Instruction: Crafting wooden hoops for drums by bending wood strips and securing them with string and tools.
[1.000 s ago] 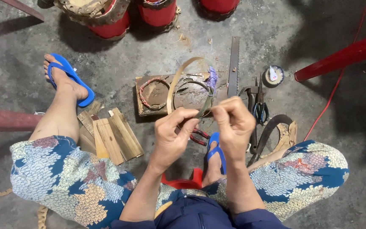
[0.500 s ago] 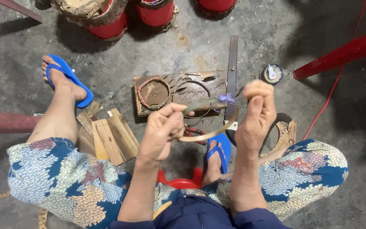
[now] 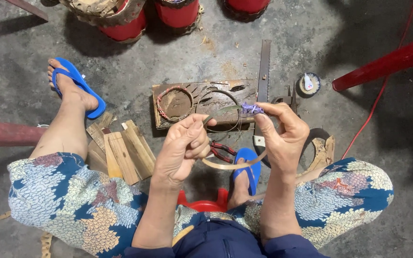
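The bamboo strip (image 3: 230, 165), which stood up as a hoop a moment ago, now hangs low between the hands, with the left hand (image 3: 185, 148) pinching one end and the right hand (image 3: 280, 131) gripping the purple-tied end above the wooden board (image 3: 201, 102).

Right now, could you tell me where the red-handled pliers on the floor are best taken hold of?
Grip the pliers by their red handles, reaching down from above on the left-hand side. They lie flat between the wooden board and blue sandal, partly hidden under that hand.
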